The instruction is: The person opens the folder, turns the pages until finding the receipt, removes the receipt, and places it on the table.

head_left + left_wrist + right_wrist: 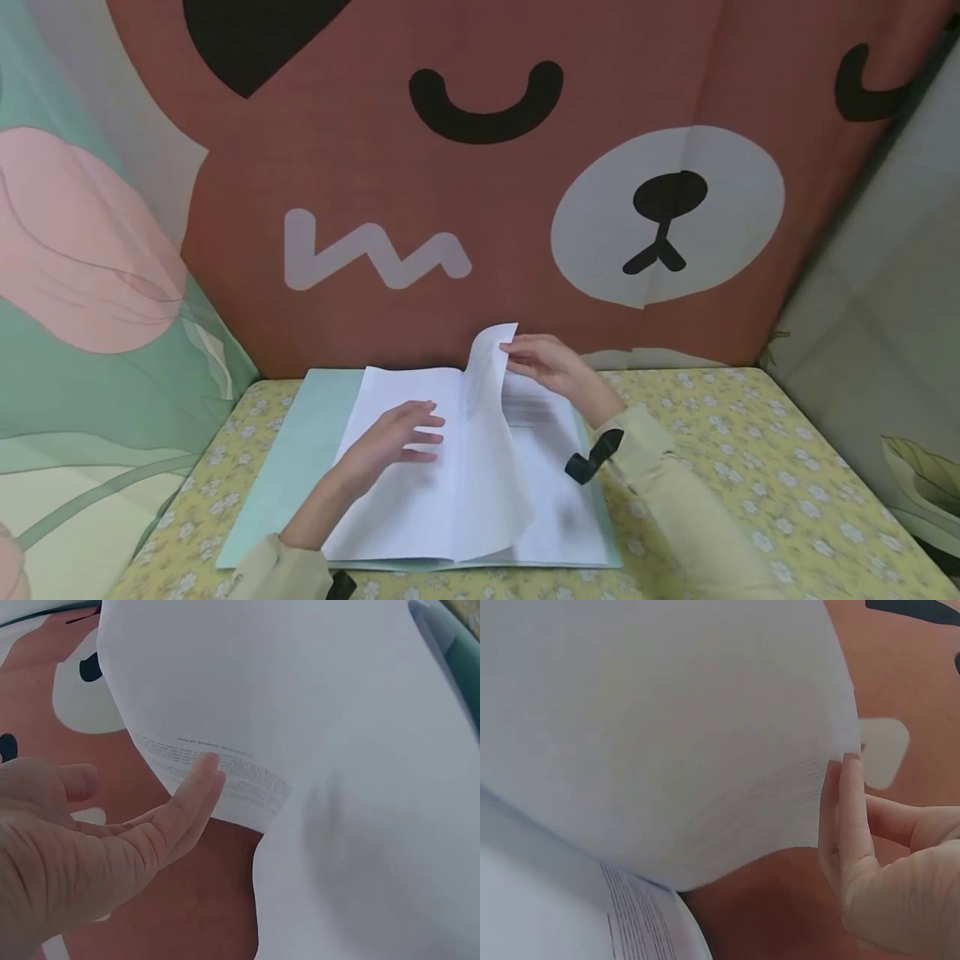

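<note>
A booklet with white pages and a pale green cover (pixel 270 492) lies spread on the table. My right hand (pixel 551 367) pinches the upper outer corner of one lifted page (pixel 487 450), which stands curved above the right half. In the right wrist view, fingers (pixel 851 817) and thumb hold that page's edge. Printed lines (pixel 536 408) show on the sheet beneath. My left hand (pixel 393 442) hovers over the left page (pixel 390 517) with fingers extended, holding nothing. The left wrist view shows small print on the raised page (pixel 217 772), behind the left fingertips.
A yellow flowered cloth covers the table (pixel 720 467). Right behind its back edge hangs a brown bear-print backdrop (pixel 510 208). A leaf-and-flower print (pixel 82 250) is at the left, a grey panel (pixel 885 275) at the right. Dark straps (pixel 596 458) hang at the sleeves.
</note>
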The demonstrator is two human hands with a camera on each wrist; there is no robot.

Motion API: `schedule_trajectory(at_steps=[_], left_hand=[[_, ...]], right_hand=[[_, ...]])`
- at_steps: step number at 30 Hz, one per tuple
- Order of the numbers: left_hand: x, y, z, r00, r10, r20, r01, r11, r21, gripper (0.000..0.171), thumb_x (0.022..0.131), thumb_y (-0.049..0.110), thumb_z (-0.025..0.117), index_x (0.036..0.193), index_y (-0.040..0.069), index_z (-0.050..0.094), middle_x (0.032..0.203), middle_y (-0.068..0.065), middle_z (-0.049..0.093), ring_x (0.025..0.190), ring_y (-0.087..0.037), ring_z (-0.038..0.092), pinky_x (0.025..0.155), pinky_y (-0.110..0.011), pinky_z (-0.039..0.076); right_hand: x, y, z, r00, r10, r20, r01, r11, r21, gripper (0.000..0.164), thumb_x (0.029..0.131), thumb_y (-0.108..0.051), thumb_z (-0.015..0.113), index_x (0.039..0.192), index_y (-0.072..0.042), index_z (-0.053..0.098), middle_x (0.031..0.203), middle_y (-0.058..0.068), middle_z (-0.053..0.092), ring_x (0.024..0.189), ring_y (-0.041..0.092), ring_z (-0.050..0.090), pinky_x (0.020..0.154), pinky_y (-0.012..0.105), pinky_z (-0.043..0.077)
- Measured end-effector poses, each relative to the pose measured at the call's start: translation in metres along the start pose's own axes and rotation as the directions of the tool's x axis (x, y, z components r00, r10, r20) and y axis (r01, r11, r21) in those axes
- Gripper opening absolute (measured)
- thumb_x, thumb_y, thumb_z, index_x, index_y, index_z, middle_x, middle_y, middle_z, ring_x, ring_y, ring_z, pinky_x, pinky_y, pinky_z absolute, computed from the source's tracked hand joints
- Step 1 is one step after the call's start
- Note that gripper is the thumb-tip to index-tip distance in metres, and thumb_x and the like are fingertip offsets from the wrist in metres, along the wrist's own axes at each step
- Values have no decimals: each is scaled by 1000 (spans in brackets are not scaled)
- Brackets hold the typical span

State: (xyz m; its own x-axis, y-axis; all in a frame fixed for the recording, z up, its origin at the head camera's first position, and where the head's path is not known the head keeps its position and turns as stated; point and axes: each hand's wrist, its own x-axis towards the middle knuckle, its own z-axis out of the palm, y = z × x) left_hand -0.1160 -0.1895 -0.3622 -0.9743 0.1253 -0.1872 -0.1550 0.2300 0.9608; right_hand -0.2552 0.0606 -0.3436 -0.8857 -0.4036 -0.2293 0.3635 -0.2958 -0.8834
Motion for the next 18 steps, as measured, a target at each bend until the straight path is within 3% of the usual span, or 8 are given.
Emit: schedule_trajectory(at_steps=[7,12,18], left_hand=[[-5,-1,-18,998,-37,-45,38,999,21,60,106,37,56,148,-5,45,141,-26,58,119,-37,66,92,-43,60],[-8,-2,-27,996,-62,-60,64,998,25,69,104,44,58,149,-6,42,141,-26,58,119,-35,67,91,-42,60],[-12,-1,-35,996,-78,-54,80,996,44,75,105,48,56,150,-9,38,145,-28,55,123,-39,64,92,-44,60]], right_hand=[[7,4,27,999,29,22,-29,999,-23,38,102,8,56,139,13,51,107,11,65,91,16,68,90,31,59],[14,11,45,999,38,31,-36,998,-46,39,102,8,56,140,14,50,104,11,65,88,15,67,87,28,60],[20,19,67,998,35,57,-29,995,-100,43,102,6,59,143,14,49,118,16,63,96,19,67,99,35,54]])
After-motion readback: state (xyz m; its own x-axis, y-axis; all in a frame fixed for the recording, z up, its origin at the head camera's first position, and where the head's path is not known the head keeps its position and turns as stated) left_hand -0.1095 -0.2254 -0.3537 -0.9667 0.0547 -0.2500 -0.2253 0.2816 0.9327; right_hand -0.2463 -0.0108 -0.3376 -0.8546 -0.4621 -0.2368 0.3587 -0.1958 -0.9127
